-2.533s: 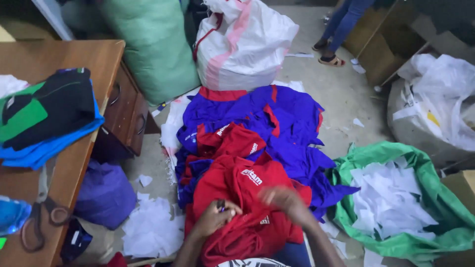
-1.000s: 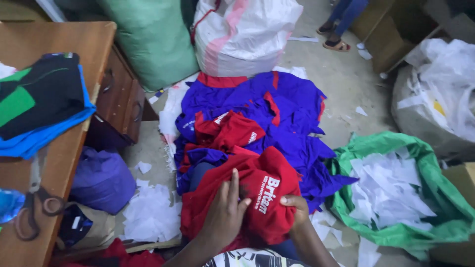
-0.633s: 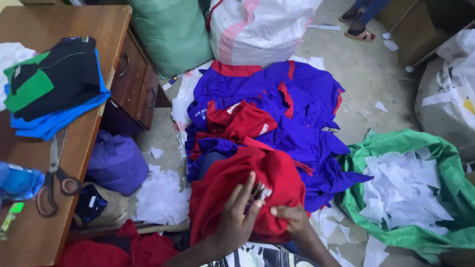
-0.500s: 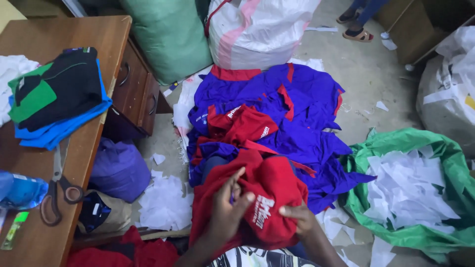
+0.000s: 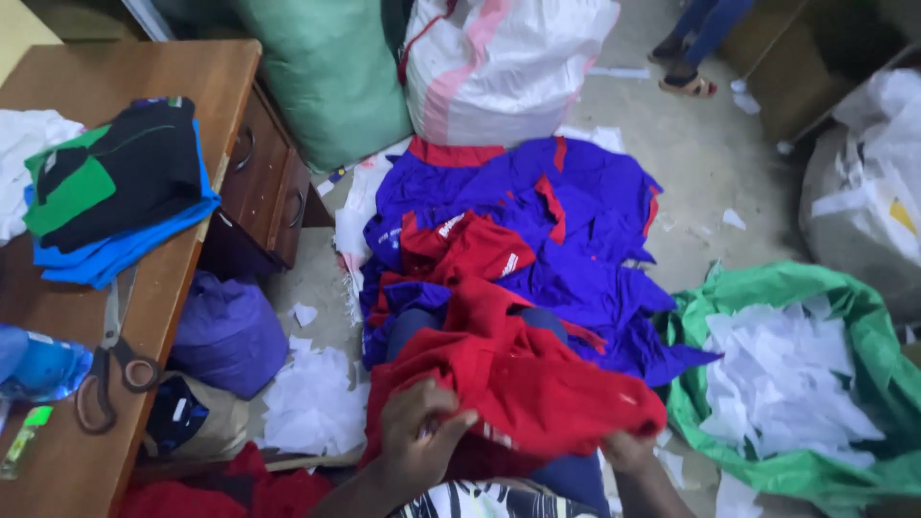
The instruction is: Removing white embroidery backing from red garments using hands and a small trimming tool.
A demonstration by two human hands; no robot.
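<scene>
A red garment point(image 5: 523, 379) lies bunched over my lap at the bottom centre. My left hand point(image 5: 417, 436) grips its near left edge, fingers curled into the cloth. My right hand point(image 5: 628, 449) holds the garment's lower right edge and is mostly hidden under the fabric. Just beyond it a heap of blue and red garments point(image 5: 537, 230) spreads over the floor.
A wooden desk point(image 5: 144, 317) at left carries folded clothes point(image 5: 115, 187), scissors point(image 5: 110, 369) and a blue bottle point(image 5: 38, 364). A purple bag point(image 5: 225, 331) sits by the desk. A green sack of white scraps point(image 5: 796, 374) lies at right; stuffed sacks point(image 5: 499, 62) stand behind. Another person's feet point(image 5: 686, 67) show far back.
The red garment has been turned over and spread wider across my lap, so its white print no longer shows. My hands shifted to its near edges, and the view tilted.
</scene>
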